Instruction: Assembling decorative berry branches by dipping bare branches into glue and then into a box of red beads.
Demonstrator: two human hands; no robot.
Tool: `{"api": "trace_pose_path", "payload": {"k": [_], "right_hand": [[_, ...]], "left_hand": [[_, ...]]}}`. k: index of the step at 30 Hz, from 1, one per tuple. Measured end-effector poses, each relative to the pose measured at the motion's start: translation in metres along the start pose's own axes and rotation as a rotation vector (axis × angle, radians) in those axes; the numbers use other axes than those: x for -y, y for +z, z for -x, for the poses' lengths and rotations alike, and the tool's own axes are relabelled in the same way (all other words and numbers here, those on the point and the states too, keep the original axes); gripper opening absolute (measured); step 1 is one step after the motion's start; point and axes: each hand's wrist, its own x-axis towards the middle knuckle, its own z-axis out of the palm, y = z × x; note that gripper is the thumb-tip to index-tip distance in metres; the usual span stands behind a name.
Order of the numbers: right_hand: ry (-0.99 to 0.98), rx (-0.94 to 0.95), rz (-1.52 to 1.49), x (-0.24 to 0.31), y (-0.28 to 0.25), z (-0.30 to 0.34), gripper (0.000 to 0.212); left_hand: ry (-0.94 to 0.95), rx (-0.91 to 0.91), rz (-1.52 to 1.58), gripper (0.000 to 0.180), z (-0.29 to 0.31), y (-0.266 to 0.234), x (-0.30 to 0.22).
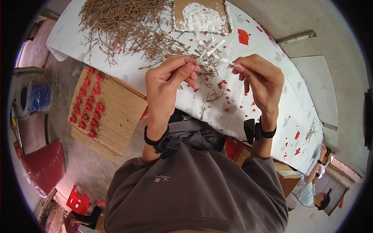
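Between the thumb and fingers of my left hand [168, 77] is a small branched twig [210, 51], its tips coated in white paste. My right hand [261, 79] is closed in a pinch just right of these tips; what sits between its fingertips is too small to make out. Beneath both hands, loose red berries [222, 84] and thin brown twigs [211, 97] lie scattered on the white tablecloth [186, 101]. Beyond them, a shallow cardboard tray [178, 15] holds a thick smear of white paste [202, 17].
A large heap of brown twigs [120, 19] covers the table's far left. Left of the table, a cardboard sheet [120, 112] carries rows of red berry clusters [93, 124]. A red scrap [243, 37] lies beside the tray. Another person [311, 192] works at the far right.
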Motion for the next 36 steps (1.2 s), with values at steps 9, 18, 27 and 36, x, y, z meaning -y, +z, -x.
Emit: {"api": "trace_pose_path", "payload": {"k": [9, 18, 27, 36], "right_hand": [[0.433, 0.224, -0.354, -0.008, -0.007, -0.003, 0.012], [0.380, -0.102, -0.266, -0.020, -0.007, -0.004, 0.013], [-0.029, -0.236, -0.121, -0.004, 0.011, 0.014, 0.011], [-0.430, -0.184, 0.421, -0.001, 0.005, 0.012, 0.022]], "left_hand": [[0.165, -0.025, -0.213, 0.014, -0.001, 0.000, -0.001], [0.312, -0.040, -0.270, 0.015, 0.001, 0.000, 0.001], [-0.344, 0.127, 0.735, 0.024, 0.001, -0.005, 0.016], [-0.509, 0.057, 0.774, 0.026, 0.006, 0.007, 0.000]]}}
